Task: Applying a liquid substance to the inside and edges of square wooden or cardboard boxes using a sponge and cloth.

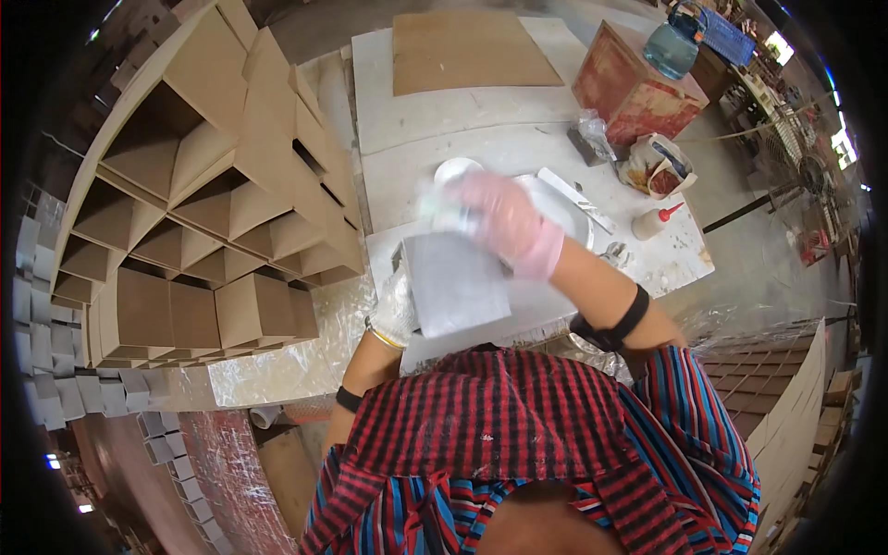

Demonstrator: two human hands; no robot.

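A grey-white box (460, 285) lies on the worktable in front of me, its broad smooth face up. My left hand (396, 310), in a white knit glove, grips the box along its left side; some of its fingers are hidden. Over the box's far edge is my right hand (499, 220), in a pink glove and blurred by motion. Its fingers look closed around a pale whitish-green thing (446, 211), too smeared to name. Just beyond that hand is a round white container (459, 170). A round white tray or dish (566, 205) sits partly behind the right hand, with a flat white strip (575, 198) across it.
Stacked brown cardboard boxes (222, 199) rise at left. A brown cardboard sheet (472, 51) lies at the back of the white tabletop (416, 120). To the right are a red-capped bottle (655, 222), a stained tub (657, 166) and a reddish crate (634, 83) bearing a blue-green jug (673, 46).
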